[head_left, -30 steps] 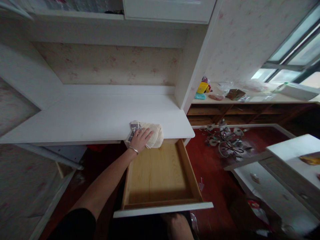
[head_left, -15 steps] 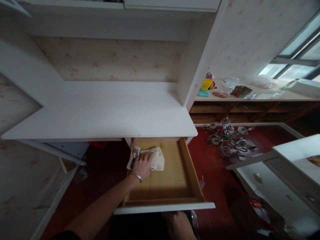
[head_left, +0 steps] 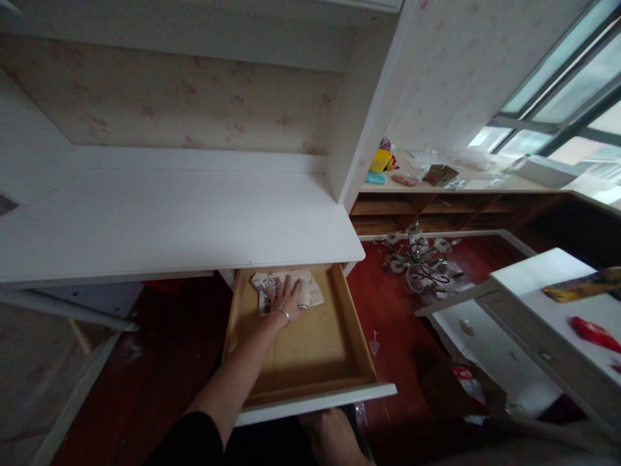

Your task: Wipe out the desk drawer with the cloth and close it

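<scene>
Since a moment ago the cloth (head_left: 287,290) has slid from the drawer's left side to its far end, under the desk (head_left: 184,220) edge. Nearest, the right hand (head_left: 332,439) sits below the drawer (head_left: 361,343) front — its fingers cannot be made out. Farther in, the left hand (head_left: 287,299) presses the cloth flat, fingers spread. Beyond — a white desktop.

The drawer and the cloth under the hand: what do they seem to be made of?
The drawer looks like pale bare wood inside, with visible grain on floor and walls; its front edge seems painted white, smooth and matt. The cloth under the left hand appears to be soft cream terry or towel fabric, crumpled, with a darker printed patch at its left end.
</scene>
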The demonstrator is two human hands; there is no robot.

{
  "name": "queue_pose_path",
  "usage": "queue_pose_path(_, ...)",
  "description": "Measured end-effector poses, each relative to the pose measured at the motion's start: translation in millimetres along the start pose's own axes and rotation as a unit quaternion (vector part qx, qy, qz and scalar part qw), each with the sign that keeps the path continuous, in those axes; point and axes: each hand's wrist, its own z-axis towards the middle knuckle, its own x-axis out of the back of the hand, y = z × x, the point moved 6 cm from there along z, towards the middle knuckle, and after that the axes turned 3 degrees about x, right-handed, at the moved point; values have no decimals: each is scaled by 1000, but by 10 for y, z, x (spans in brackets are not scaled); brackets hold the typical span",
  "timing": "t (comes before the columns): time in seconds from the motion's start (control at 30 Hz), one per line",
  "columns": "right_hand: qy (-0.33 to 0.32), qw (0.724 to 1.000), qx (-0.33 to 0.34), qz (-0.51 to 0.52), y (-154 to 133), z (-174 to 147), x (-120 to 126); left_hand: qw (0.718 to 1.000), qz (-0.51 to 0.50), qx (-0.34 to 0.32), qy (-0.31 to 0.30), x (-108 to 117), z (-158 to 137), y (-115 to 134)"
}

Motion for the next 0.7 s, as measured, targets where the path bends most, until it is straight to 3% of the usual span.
queue_pose_path(0.17,2,1000,3,19,11,38,-2,998,-19,-48,-31,-45,102,435)
queue_pose_path(0.33,-10,1000,1,16,16,60,-11,992,-18,-120,-35,-184,-17,766)
queue_pose_path(0.53,0,1000,-2,26,16,43,0,985,26,-154,-76,-181,-257,856)
queue_pose_path(0.7,0,1000,3,29,-8,40,36,963,31,-184,-196,-331,-653,842)
